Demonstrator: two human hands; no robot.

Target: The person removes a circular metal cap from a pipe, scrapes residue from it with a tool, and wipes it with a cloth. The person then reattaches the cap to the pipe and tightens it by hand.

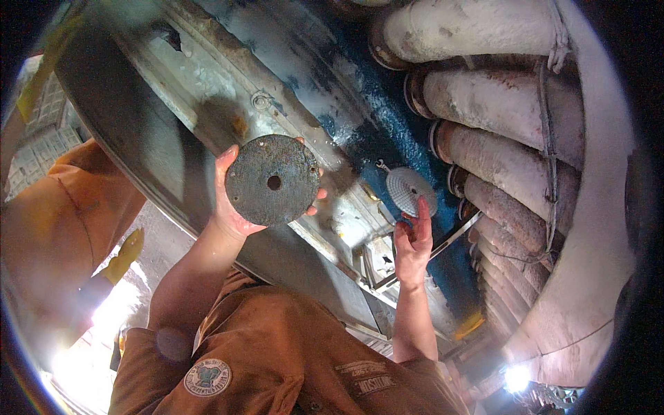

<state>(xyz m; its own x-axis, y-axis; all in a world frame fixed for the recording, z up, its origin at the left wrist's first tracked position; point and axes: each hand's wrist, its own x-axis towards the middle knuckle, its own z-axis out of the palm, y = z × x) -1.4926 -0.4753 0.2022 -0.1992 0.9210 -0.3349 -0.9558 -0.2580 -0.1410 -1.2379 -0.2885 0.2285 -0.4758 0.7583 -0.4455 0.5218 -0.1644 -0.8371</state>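
Note:
My left hand (229,200) holds up a dark grey round plate (257,173) with a hole through its middle and small holes near its rim. The fingers wrap round its edge, with fingertips showing at the right side. Farther right, my right hand (413,245) grips the lower edge of a smaller, lighter disc (404,187) with a dotted grid pattern and a centre hole. One finger lies across its face. The open jaw of a wrench (382,165) juts out past the disc's upper left; its handle is hidden.
A row of thick whitish pipes (484,107) runs down the right. Behind the plate stretches a worn metal beam (200,62), with a wet blue surface (387,117) beside it. At left, another person's orange sleeve (62,214) and yellow glove (126,254) show. A bright lamp (517,378) glows lower right.

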